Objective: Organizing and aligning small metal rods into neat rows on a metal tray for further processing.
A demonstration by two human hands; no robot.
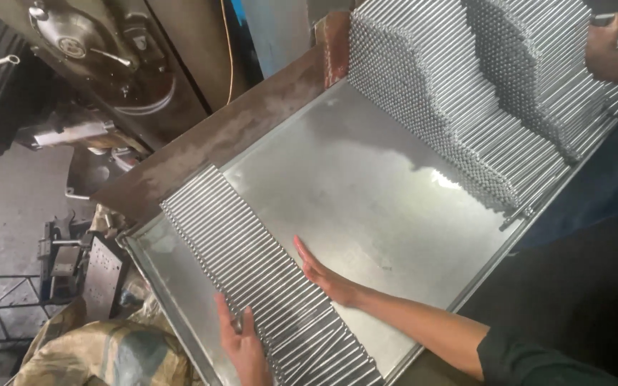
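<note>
Steel rods (266, 279) on metal tray (366, 193)

The left hand (243, 348) is cut off at the frame's bottom edge; another person's hand (604, 44) leaves the upper right corner.

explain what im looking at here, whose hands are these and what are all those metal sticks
This is one picture from a camera worn on a person's head, looking down at their own bare hands. A large metal tray holds thin steel rods. The left hand and right hand lie flat against either edge of a single flat row of rods. Nothing is gripped; the fingers are spread. At the far end sits a tall stepped stack of rods, and another person's hand touches it. Dark machinery stands at the left.
</note>
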